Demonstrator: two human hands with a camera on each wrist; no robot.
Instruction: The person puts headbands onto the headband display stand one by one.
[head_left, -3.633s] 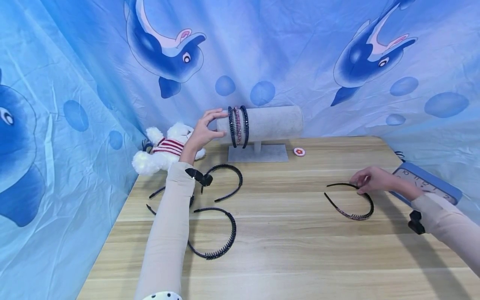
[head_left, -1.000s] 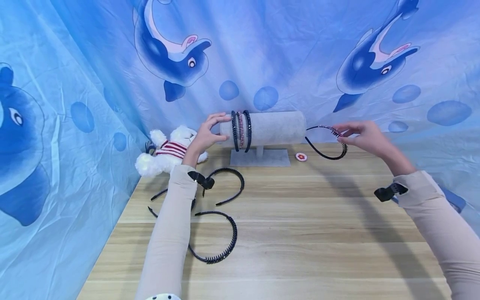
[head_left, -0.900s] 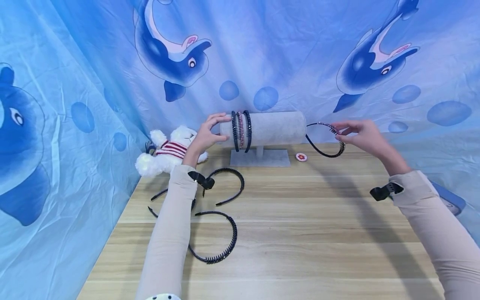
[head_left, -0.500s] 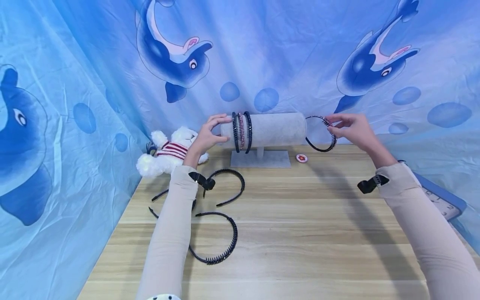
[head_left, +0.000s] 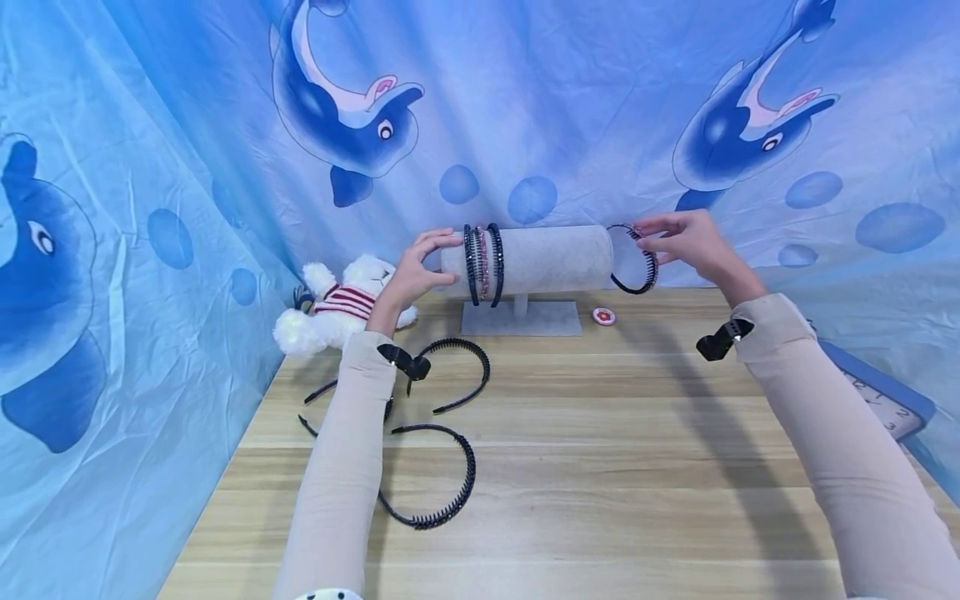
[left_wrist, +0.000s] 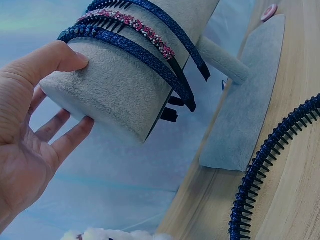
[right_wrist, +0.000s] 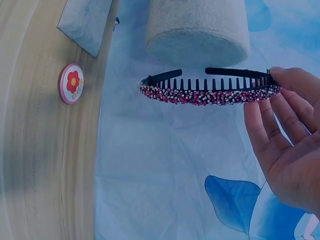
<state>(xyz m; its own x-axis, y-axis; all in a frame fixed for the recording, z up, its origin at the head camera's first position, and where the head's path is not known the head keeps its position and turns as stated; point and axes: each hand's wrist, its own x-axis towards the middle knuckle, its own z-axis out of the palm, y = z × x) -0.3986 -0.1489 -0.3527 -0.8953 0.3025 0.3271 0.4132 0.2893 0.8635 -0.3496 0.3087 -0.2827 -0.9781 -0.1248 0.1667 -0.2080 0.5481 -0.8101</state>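
My left hand [head_left: 408, 275] grips the left end of a grey plush roll [head_left: 555, 258] on a flat-based display stand. Around that end sit two navy headbands [head_left: 498, 267] with a pink glittery headband [left_wrist: 135, 25] between them. At the stand's other end, my right hand [head_left: 690, 242] pinches another headband [right_wrist: 210, 96], set with pink and silver sparkles and toothed inside. In the right wrist view its two black tips point at the round end face of the roll, close to it. Whether they touch cannot be told.
Several dark headbands [head_left: 468, 479] lie on the wooden table [head_left: 600, 500] at left, partly behind the left sleeve. A white plush toy [head_left: 341, 304] stands back left. A round flower badge [head_left: 603, 317] lies near the stand's base; a blue clock [head_left: 885, 396] is at right.
My right hand picked the pink headband up from the table's right side and carried it up and left to the roll's right end. My left hand has stayed on the left end.
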